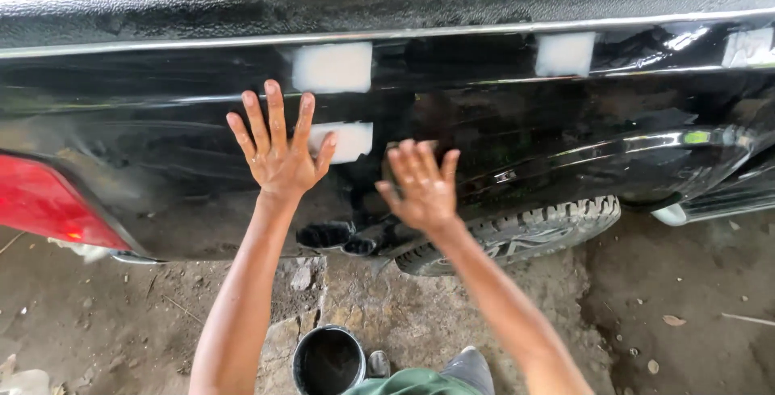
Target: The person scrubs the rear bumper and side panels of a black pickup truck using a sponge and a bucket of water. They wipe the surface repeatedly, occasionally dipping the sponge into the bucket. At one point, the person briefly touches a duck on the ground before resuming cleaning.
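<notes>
Bare dirt and flat stones (387,298) fill the lower part of my head view, with a black vehicle side panel (500,129) spanning the whole upper half, glossy and wet-looking. At the left edge of the frame sits a red tail light (40,201), and right of centre a tyre (525,234) shows under the wheel arch. Pale square patches (333,67) mark the panel near the upper middle, another (565,54) further right.

My left hand (278,153) is just left of centre, fingers spread wide and flat, released and gripping nothing; it lies against the panel beside a lower pale patch (349,142). My right hand (420,189) is near the middle of the frame, fingers loosely extended, also holding nothing; whether it touches the panel I cannot tell.

At the bottom centre stands a black bucket (328,359) on the ground, well apart from both hands.
</notes>
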